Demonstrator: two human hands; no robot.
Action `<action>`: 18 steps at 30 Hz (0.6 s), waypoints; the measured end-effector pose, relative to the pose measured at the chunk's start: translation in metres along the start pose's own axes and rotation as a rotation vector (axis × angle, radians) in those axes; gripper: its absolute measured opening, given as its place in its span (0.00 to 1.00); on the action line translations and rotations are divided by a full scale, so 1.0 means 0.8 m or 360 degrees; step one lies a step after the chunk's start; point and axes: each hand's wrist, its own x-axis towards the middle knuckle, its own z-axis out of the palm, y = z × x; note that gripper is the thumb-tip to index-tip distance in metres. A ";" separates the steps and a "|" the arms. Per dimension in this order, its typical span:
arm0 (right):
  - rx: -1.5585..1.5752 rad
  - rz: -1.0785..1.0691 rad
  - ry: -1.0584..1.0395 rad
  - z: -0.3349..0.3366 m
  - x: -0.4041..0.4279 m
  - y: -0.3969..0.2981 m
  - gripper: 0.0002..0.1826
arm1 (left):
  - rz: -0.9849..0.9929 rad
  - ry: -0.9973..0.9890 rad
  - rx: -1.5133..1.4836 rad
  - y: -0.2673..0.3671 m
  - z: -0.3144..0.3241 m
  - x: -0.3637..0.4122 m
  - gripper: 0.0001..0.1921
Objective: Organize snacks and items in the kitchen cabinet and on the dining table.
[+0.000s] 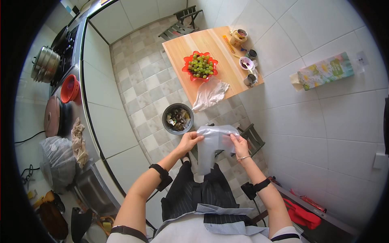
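A translucent plastic bag point(209, 145) hangs spread between my two hands in front of my legs. My left hand point(191, 140) pinches its upper left edge, and my right hand point(239, 144) grips the upper right side. Just beyond my left hand, a round grey bin point(178, 118) on the floor holds food scraps and other waste. Farther ahead, a red petal-edged bowl point(186, 69) of green grapes point(200, 65) stands on the wooden table point(179, 48). A crumpled pale cloth point(210, 92) lies at the table's near edge.
Jars, a small bowl and a metal cup point(250, 79) line the table's right side. A folding stool point(253, 139) stands beyond my right hand. Along the left counter are a steamer pot point(45, 64), a red basin point(70, 88) and a sink point(97, 188). A tissue pack point(326, 72) hangs on the wall.
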 end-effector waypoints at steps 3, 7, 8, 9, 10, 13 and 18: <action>0.0015 -0.0025 0.0018 0.003 0.000 0.007 0.12 | 0.0203 0.0120 0.0315 -0.007 -0.001 0.004 0.13; -0.0042 -0.0059 0.0061 -0.004 0.003 0.005 0.13 | 0.0882 0.0410 0.1460 -0.004 -0.012 0.001 0.13; -0.0005 -0.0038 0.0020 -0.006 0.002 0.003 0.13 | 0.0970 0.0418 0.1334 -0.001 -0.012 0.001 0.12; 0.0033 -0.0017 -0.0024 -0.006 0.000 0.000 0.14 | 0.0971 0.0419 0.1335 0.002 -0.012 0.002 0.12; 0.0032 -0.0018 -0.0025 -0.005 -0.001 -0.003 0.14 | 0.0953 0.0264 0.1257 0.004 -0.013 0.003 0.12; 0.0144 0.0050 -0.0132 -0.005 -0.002 -0.009 0.13 | 0.0798 -0.0037 0.1142 0.007 -0.015 0.009 0.11; -0.0853 -0.0549 0.0245 -0.025 0.010 -0.016 0.10 | 0.0284 -0.0146 0.0269 0.038 -0.005 0.009 0.10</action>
